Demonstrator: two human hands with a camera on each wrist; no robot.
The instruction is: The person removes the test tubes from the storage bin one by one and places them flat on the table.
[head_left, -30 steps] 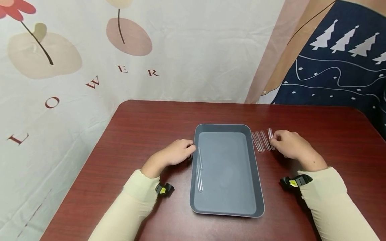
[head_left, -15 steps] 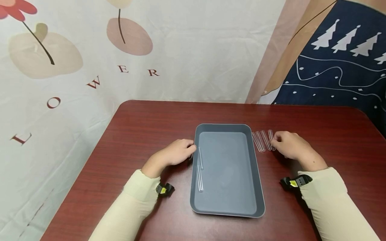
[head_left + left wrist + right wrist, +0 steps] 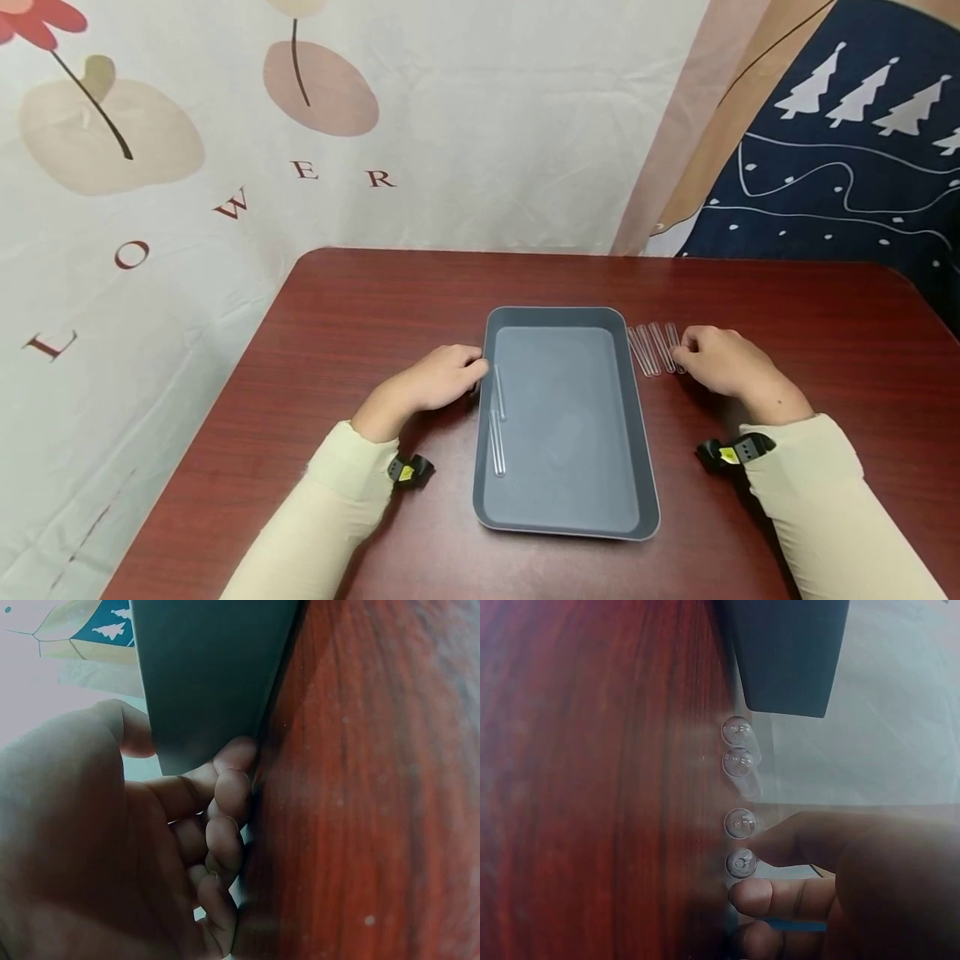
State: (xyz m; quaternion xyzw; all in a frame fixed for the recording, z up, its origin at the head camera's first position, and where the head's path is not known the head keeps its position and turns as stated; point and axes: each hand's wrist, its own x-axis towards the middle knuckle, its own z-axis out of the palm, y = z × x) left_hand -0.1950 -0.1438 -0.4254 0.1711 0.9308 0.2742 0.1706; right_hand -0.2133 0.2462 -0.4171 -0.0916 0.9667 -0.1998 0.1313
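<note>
My left hand (image 3: 435,379) pinches the left wall of the grey tray (image 3: 641,475). In the left wrist view its thumb is at the rim and the curled fingers lie against the outer side, near the table. Inside the tray, along the left wall, lie two clear test tubes (image 3: 498,446), one behind the other. Right of the tray several more clear tubes (image 3: 662,348) lie side by side on the table. My right hand (image 3: 720,360) holds the rightmost test tube (image 3: 741,863) between thumb and finger; its near end is partly hidden by the hand in the head view.
The reddish-brown wooden table (image 3: 360,308) carries the tray and tubes. A pale printed cloth (image 3: 487,125) hangs behind it, with a dark blue tree-patterned cloth (image 3: 817,192) at the right. Each wrist wears a small black camera (image 3: 411,472).
The rightmost test tube has come slightly nearer, lining up more with its neighbours, while my right hand stays almost in place. My left hand and the tray have not visibly moved.
</note>
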